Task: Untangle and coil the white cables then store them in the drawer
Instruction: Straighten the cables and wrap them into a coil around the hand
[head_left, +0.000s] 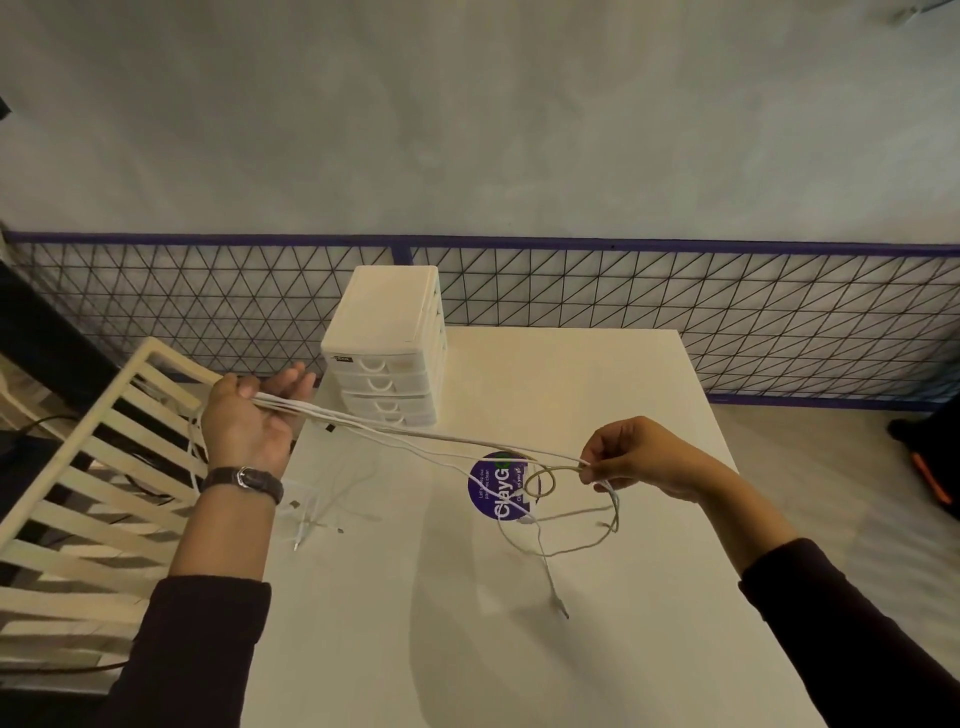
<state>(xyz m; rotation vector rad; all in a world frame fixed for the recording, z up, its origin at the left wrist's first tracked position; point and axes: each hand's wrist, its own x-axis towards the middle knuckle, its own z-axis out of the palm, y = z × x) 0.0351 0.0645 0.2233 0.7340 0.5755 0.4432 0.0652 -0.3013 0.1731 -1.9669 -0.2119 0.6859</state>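
The thin white cables (332, 413) stretch taut across the middle of the pale square table (623, 623), barring a straight reach to the white plastic drawer tower (384, 312) at its far left corner (drawer fronts face this way). Open tabletop lies near and to the right; a white slatted wooden chair (176, 358) crowds the left edge

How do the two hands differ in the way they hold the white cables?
The left hand clamps several strands under its thumb, fingers outstretched; the right hand pinches them by fingertips. Left wears a watch; right does not. Both hold the white cables between them.
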